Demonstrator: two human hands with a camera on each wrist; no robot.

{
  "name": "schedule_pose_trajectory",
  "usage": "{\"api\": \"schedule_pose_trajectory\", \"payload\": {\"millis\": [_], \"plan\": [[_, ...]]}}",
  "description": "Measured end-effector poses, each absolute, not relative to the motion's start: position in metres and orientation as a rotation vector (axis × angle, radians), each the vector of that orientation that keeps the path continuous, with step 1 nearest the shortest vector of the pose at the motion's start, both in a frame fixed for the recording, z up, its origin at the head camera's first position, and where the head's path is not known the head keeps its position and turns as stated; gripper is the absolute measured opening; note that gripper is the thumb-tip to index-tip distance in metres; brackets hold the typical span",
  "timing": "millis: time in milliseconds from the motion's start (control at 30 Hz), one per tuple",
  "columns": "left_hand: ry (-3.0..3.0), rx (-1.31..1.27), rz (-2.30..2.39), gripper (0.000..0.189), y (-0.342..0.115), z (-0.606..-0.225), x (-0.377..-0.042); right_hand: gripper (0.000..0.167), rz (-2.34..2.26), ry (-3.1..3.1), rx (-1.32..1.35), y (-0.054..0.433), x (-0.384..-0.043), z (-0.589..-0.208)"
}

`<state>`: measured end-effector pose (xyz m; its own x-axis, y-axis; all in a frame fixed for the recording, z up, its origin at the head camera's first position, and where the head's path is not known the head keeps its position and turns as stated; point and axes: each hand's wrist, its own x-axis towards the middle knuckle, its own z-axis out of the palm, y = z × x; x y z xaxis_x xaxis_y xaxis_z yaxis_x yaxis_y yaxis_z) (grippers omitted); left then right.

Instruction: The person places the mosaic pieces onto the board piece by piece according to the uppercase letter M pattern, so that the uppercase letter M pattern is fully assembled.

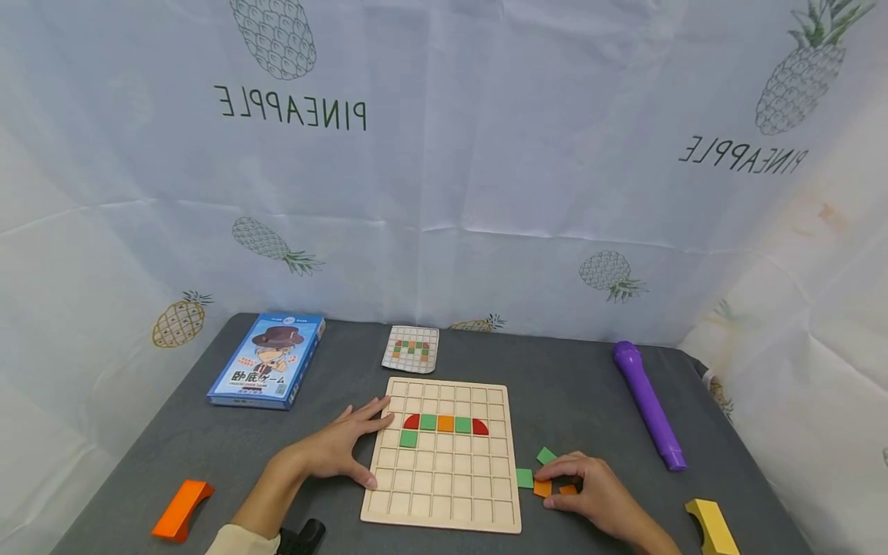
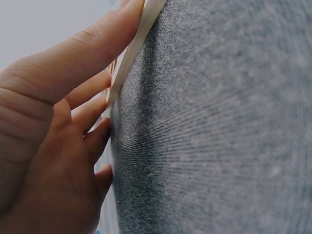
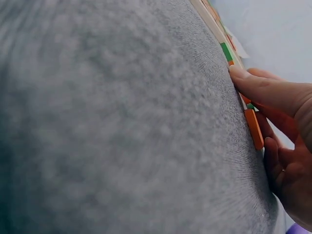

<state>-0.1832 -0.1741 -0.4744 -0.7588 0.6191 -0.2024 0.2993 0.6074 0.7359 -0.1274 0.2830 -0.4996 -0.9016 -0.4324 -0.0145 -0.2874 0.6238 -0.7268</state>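
Observation:
A wooden grid board [image 1: 444,493] lies in the middle of the table. It bears a row of two red quarter-round tiles, two green square tiles and one orange square tile, with a green tile [image 1: 408,438] below the left end. My left hand [image 1: 340,443] rests on the board's left edge, fingers spread and thumb lower down. To the right of the board, my right hand [image 1: 590,489] pinches an orange tile [image 1: 543,488] between thumb and fingertips. Around it lie a green tile [image 1: 524,479], another green tile [image 1: 546,455] and a second orange tile [image 1: 568,489], partly hidden by the hand.
Behind the board lies a pattern card [image 1: 411,349]. A blue game box [image 1: 267,361] is at the back left, an orange arch block [image 1: 183,510] at the front left. On the right are a purple microphone-shaped stick [image 1: 649,405] and a yellow arch block [image 1: 712,527].

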Motion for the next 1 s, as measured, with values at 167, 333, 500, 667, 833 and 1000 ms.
{"api": "schedule_pose_trajectory", "payload": {"millis": [167, 333, 500, 667, 833, 1000], "plan": [[2.399, 0.732, 0.982, 0.106, -0.175, -0.474, -0.183, 0.026, -1.137, 2.650, -0.591, 0.281, -0.130, -0.499], [2.404, 0.728, 0.983, 0.106, -0.175, -0.475, -0.183, 0.024, -1.137, 2.642, -0.593, 0.279, -0.131, -0.498], [2.401, 0.732, 0.979, 0.106, -0.177, -0.474, -0.183, 0.024, -1.153, 2.623, -0.611, 0.280, -0.132, -0.497], [2.397, 0.732, 0.975, 0.106, -0.175, -0.475, -0.183, 0.023, -1.235, 2.593, -0.669, 0.283, -0.131, -0.495], [2.397, 0.715, 0.966, 0.105, -0.174, -0.475, -0.183, 0.022, -1.300, 2.546, -0.655, 0.285, -0.134, -0.486], [2.395, 0.718, 0.977, 0.105, -0.175, -0.476, -0.183, 0.022, -1.295, 2.556, -0.648, 0.283, -0.139, -0.474]]}}
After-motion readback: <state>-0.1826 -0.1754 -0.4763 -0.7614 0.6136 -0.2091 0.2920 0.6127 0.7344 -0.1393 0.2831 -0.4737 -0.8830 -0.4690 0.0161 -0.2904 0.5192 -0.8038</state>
